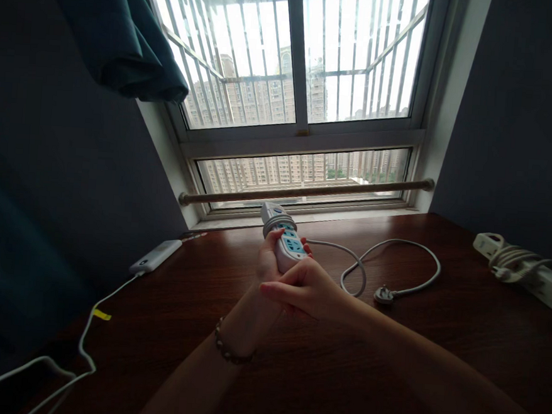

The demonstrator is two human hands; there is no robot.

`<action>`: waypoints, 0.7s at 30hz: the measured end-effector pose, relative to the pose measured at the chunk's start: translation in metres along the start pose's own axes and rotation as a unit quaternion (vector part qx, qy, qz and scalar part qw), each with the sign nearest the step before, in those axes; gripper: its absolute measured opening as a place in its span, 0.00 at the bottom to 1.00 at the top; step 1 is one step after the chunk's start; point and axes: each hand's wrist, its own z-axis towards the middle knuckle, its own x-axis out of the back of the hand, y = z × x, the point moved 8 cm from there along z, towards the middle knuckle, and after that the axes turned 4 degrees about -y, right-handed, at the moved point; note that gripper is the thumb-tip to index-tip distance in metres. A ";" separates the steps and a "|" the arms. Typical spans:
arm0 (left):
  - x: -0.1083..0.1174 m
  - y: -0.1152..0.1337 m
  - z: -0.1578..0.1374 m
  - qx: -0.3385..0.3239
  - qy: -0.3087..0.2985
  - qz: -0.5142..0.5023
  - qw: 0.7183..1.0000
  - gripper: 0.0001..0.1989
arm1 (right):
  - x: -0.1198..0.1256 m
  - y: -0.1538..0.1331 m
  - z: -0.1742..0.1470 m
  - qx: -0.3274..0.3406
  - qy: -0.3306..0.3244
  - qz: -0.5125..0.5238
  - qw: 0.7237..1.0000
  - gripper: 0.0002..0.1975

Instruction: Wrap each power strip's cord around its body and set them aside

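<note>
A white power strip [293, 246] with blue socket faces points away from me above the table. My left hand [268, 262] is wrapped round its near part, with fingertips showing at its right side. Grey cord [280, 222] is wound in several turns round the strip's far part. The cord's loose length [415, 242] loops over the table to the right and ends in a plug [384, 294]. My right hand [302, 286] is closed and crosses over my left wrist just below the strip. What its fingers hold, if anything, is hidden.
Another white power strip [547, 284] with cord wound round it lies at the right on the brown table [233, 273]. A white device [156, 256] with a cable [88, 329] is at the left. Behind are a rail [315, 191] and a barred window.
</note>
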 end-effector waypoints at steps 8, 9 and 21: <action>0.001 -0.001 -0.001 0.001 0.007 -0.009 1.000 0.16 | 0.001 -0.001 0.001 0.000 0.004 -0.014 1.000 0.30; 0.001 -0.001 -0.001 0.003 0.009 -0.013 1.000 0.15 | 0.001 -0.001 0.001 -0.001 0.002 -0.012 1.000 0.30; 0.001 -0.002 0.001 0.009 -0.001 -0.003 1.000 0.16 | 0.002 -0.002 0.000 -0.009 0.007 -0.021 1.000 0.30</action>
